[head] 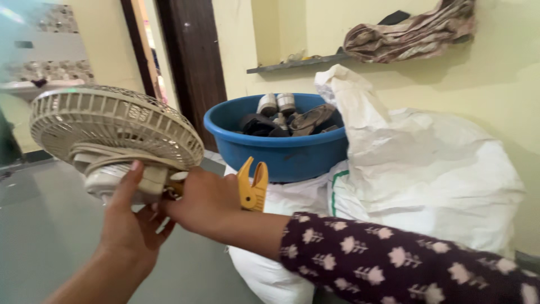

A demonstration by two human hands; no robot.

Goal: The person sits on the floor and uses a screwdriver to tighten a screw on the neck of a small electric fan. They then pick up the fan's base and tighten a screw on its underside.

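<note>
A big white woven sack (427, 180) fills the right half of the view, bulging and crumpled, with a second white sack (270, 270) lower down in front of it. A round blue plastic tub (281, 155) sits on top of the sacks, loaded with dark and grey metal parts (287, 115). Above, on a narrow wall shelf (292, 63), lies a bundle of striped cloth (410, 31). A dark wooden door frame (191, 62) stands behind the tub.

At the left, held up in the air over the grey floor (39, 236), is a small cream clip fan (112, 132), tilted so its round wire-style grille faces up and away. The left hand (132, 225) is closed around the fan's motor housing from below, thumb pressed up along its side. The right hand (205, 205), in a dark purple flowered sleeve (394, 262), comes across from the right and grips the fan's base just beside the left hand, the two hands touching. The fan's yellow spring clamp (253, 186) sticks out past the right hand, its jaws slightly parted.
</note>
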